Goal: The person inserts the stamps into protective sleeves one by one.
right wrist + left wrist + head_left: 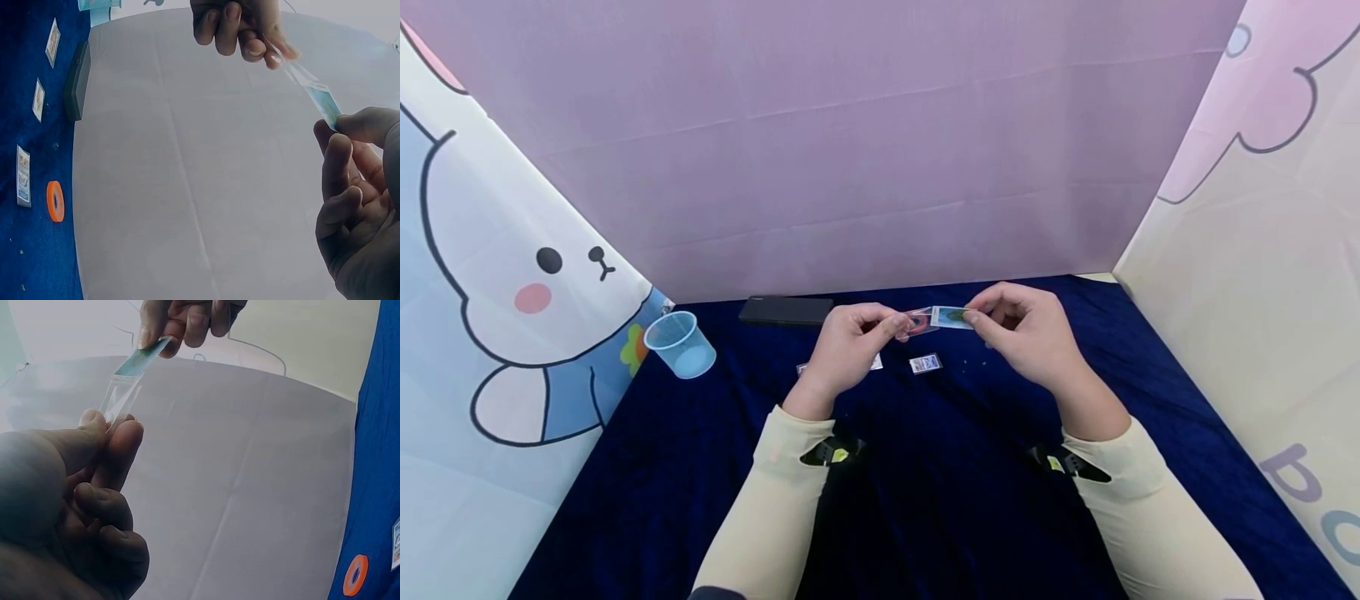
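Note:
My left hand (859, 346) pinches one end of a small clear plastic sleeve (122, 397) between thumb and forefinger. Facing it, my right hand (1026, 333) holds a small stamp (949, 317) with a blue-green picture and pale border, gripped at its far end by thumb and fingertips. The stamp's near end meets the sleeve's end in mid-air; how far it sits inside, I cannot tell. Below the hands a small printed piece (925, 363) lies on the dark blue cloth. Others, partly behind my left hand in the head view, show as small cards (39, 100) in the right wrist view.
An orange tape roll (55, 201) lies near the cloth's back edge. Farther left are a black flat case (786, 310) and a light blue mesh cup (682, 345). Printed fabric walls stand at the back and both sides of the blue cloth (925, 500).

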Motion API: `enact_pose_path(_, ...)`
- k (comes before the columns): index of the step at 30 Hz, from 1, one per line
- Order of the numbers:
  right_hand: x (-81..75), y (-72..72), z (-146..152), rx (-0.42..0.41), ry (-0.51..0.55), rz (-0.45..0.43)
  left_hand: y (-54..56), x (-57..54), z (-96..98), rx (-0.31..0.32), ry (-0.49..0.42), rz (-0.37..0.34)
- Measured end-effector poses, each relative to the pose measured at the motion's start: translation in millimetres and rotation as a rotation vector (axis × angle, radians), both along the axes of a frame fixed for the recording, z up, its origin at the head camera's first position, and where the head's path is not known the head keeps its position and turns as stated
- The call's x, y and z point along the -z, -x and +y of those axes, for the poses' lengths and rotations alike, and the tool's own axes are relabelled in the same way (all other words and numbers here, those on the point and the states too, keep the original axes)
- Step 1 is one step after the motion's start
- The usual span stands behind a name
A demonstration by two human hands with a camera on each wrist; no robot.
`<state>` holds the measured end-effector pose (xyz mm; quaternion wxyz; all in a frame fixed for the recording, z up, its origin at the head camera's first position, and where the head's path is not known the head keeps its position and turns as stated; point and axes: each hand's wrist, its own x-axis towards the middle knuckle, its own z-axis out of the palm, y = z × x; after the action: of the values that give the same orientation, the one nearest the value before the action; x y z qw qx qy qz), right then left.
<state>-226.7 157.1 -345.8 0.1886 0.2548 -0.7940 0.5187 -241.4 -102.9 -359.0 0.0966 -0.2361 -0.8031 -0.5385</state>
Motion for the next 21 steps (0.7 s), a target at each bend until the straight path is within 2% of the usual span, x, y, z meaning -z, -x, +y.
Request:
enact_pose_path(4,8.0,6.5,4,0.015,-0.022,0.017,-1.0,-0.9,1.0,-0.027,0.027,0.002)
enact_pose_path(7,9.2,7.4,5,0.016,-0.026,0.027,1.8,2.7,-0.2,-0.032,0.025,0.001)
enact_pose_path(13,9.6,8.1,6,0.017,-0.051,0.025,6.8,8.7,-3.1,-0.017,0.019,0.023)
enact_pose_path(21,9.1,8.4,6,0.011,-0.062,0.006,7.6,9.0,-3.6,-0.006,0.022,0.035)
